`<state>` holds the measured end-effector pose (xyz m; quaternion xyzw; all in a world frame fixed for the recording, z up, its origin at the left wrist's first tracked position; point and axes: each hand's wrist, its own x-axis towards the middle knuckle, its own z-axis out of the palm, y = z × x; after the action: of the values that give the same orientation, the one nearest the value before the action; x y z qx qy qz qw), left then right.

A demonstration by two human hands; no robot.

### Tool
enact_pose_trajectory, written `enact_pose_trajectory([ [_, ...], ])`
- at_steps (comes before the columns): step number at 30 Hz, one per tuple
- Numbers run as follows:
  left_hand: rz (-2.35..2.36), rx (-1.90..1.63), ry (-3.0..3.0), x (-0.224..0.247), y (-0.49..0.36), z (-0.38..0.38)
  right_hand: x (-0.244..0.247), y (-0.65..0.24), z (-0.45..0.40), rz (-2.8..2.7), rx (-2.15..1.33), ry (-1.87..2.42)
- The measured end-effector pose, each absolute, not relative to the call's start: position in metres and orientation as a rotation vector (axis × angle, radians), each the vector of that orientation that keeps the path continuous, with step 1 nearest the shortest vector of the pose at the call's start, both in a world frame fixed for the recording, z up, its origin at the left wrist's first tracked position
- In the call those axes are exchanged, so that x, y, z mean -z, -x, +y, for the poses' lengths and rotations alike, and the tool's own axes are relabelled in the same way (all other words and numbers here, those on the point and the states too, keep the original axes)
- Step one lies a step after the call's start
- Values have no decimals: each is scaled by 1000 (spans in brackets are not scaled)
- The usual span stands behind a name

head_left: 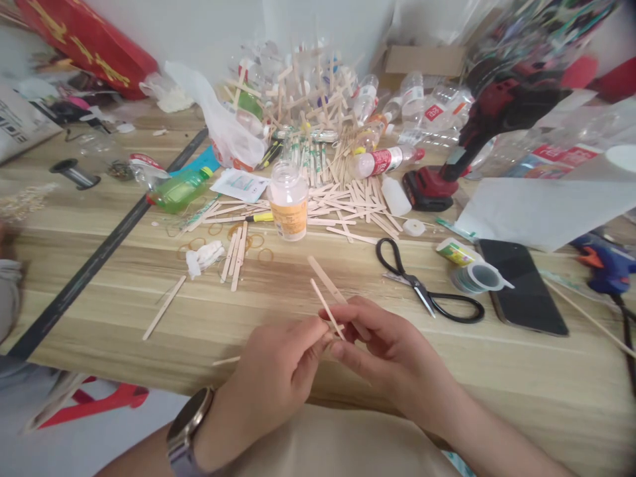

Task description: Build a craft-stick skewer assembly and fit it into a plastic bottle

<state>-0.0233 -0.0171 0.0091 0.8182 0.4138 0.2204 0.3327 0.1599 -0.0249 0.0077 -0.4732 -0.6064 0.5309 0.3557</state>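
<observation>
Close to the table's near edge my two hands meet over several wooden craft sticks. My left hand (283, 361), a watch on its wrist, has thumb and fingers pinched at the crossing of the sticks. Fingers curled, my right hand (385, 341) grips a flat craft stick (322, 275) that points up and left. A second craft stick (325, 306), seen nearly edge-on, crosses between the fingertips. The pale end of another stick (226, 361) shows left of my left hand; whether it is held cannot be told. How the sticks join is hidden by my fingers.
Black-handled scissors (422, 291), a tape roll (477, 277) and a phone (521, 285) lie right. Ahead stand a plastic jar (289, 205), loose craft sticks (348, 202), bottles (387, 161) and a red-black power tool (462, 152). A glue gun (606, 262) sits far right.
</observation>
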Motion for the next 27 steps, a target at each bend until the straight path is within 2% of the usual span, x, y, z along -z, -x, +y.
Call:
enact_pose_trajectory([
  [6, 930, -595, -1531, -17, 19, -12, -8, -162, -24, -1583, -1319, 1012],
  [13, 587, -247, -732, -7, 29, -9, -2, -166, -21, -1695, -1294, 777],
  [16, 593, -287, -814, -3, 33, -9, 2, -172, -20, -1768, -1113, 841],
  [20, 770, -378, -1273, -6, 34, -9, 3, -189, -23, -1688, -951, 1010],
  [27, 1014, -430, -1699, -22, 27, -14, -12, -196, -28, -1437, -1734, 1048],
])
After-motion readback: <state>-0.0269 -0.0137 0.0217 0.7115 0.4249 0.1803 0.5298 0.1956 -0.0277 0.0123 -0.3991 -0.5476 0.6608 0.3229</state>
